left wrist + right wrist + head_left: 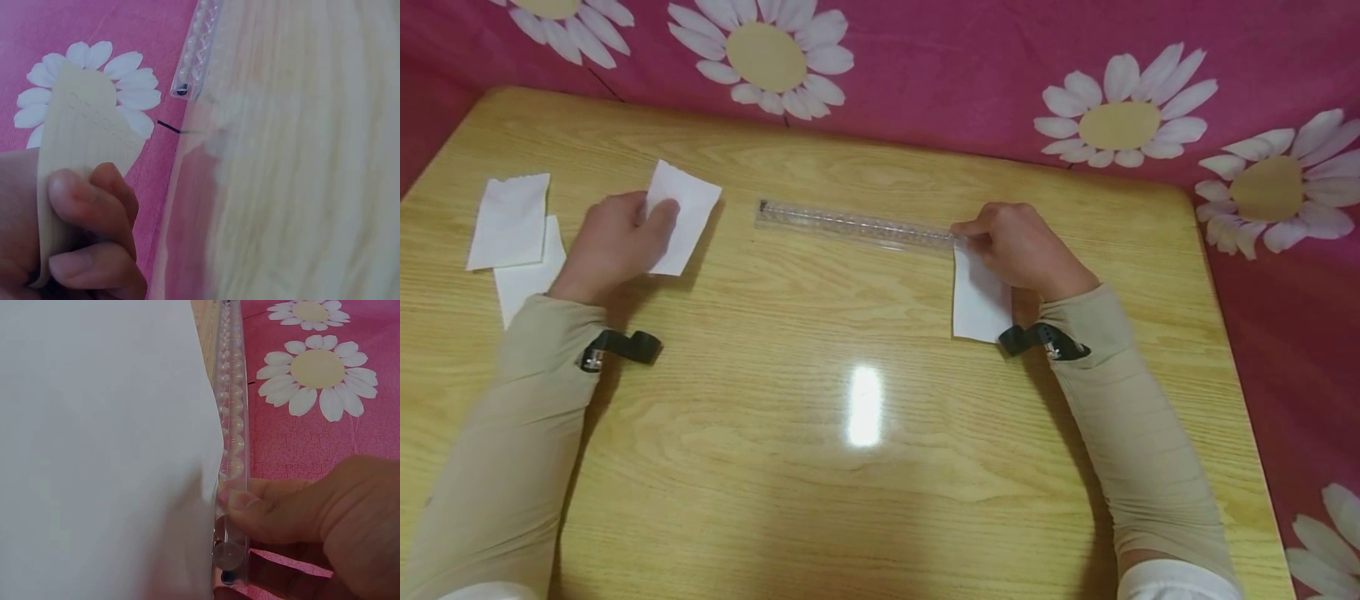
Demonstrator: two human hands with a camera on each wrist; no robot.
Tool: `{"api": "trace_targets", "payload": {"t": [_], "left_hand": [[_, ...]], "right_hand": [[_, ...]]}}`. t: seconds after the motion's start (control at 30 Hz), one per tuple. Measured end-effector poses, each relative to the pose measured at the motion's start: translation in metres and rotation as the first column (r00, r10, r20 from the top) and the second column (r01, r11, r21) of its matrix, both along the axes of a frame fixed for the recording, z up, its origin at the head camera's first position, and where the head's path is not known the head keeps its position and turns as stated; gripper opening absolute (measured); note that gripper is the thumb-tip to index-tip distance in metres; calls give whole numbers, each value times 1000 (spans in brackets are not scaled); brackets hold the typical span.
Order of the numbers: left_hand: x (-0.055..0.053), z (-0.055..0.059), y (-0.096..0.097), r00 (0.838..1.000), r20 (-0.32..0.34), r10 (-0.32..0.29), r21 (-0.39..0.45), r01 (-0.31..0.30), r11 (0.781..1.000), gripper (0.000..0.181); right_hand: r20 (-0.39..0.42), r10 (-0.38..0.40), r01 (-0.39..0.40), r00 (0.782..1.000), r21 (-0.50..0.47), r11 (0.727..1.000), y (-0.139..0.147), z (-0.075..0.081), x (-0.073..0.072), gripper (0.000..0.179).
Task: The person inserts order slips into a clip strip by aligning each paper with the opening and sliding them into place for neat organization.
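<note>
My left hand [617, 242] grips a small white paper sheet [685, 225] between thumb and fingers, lifted over the table's left half. Faint lines and a dashed row show on this sheet [81, 125] in the left wrist view. With thumb and fingers, my right hand [1018, 250] pinches the right end of a long clear plastic strip [857, 225]. Round bead-like shapes line the strip [234, 425] in the right wrist view. Another white sheet [981, 296] hangs or lies along the strip below my right hand; whether the fingers hold it too is unclear.
Two overlapping white sheets [508, 221] lie at the left of the wooden table [737, 417]. A pink cloth with large white flowers [925, 75] hangs behind the table and along its right side. A bright reflection shows on the tabletop.
</note>
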State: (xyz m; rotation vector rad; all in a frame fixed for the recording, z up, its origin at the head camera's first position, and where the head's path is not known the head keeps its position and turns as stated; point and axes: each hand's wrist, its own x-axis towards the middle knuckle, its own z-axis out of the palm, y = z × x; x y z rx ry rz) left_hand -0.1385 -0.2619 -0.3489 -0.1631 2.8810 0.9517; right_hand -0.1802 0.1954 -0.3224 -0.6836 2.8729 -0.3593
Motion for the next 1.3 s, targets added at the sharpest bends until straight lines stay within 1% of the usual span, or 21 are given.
{"api": "trace_targets", "payload": {"t": [0.07,0.17,0.23,0.3,0.4,0.47,0.67,0.83,1.07,1.3], "left_hand": [[1,-1,3,1000,-15,-11,-3,11,1000,61],[2,-1,7,1000,-9,-22,-7,22,1000,60],[2,-1,10,999,7,-36,-16,36,999,63],[2,0,12,998,46,-46,-11,47,999,69],[1,0,15,994,84,-63,-7,64,998,76],[1,0,16,993,98,-71,-2,72,997,77],[3,1,20,993,81,-88,-9,89,996,72],[3,2,25,992,91,-90,3,90,996,73],[2,3,29,986,131,-103,13,102,995,78],[0,0,29,985,121,-119,-2,120,993,75]], "right_hand": [[-1,1,-1,1000,-1,1000,0,0,0,34],[1,1,-1,1000,0,1000,0,0,0,34],[2,0,0,1000,4,1000,0,0,0,34],[1,1,-1,1000,9,1000,0,0,0,34],[0,-1,1,1000,15,1000,0,0,0,34],[1,0,0,1000,16,1000,0,0,0,35],[7,-2,2,1000,11,1000,0,0,1,35],[9,-4,4,1000,10,1000,0,1,1,35],[3,2,-2,1000,7,1000,1,0,1,33],[-19,30,-30,999,2,1000,0,-1,0,32]]}}
